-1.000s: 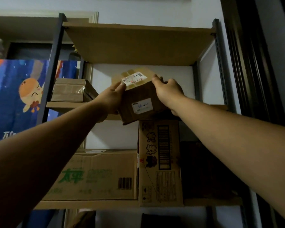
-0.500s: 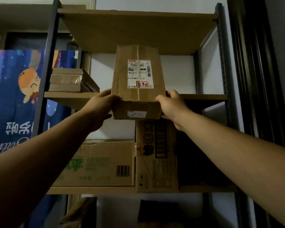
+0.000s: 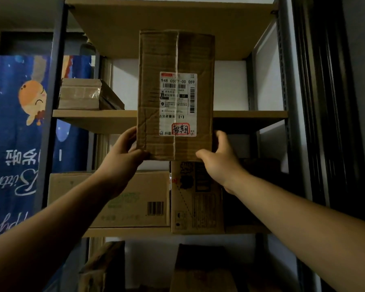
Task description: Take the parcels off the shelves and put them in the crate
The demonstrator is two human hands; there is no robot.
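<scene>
Held upright in front of the middle shelf (image 3: 251,116): a tall cardboard parcel (image 3: 156,98), with the left grip (image 3: 124,153) curled round its lower left corner and the right grip (image 3: 217,159) round its lower right corner. Turned toward the camera: a white label (image 3: 178,102) with a red-framed stamp (image 3: 180,129) near its bottom. At the middle shelf's left end, a small taped parcel (image 3: 80,93). On the lower shelf (image 3: 126,231), a wide carton (image 3: 122,199) touching an upright carton (image 3: 196,203) to its right.

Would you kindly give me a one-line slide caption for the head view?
Left hand and right hand hold a labelled parcel before the shelves.
</scene>
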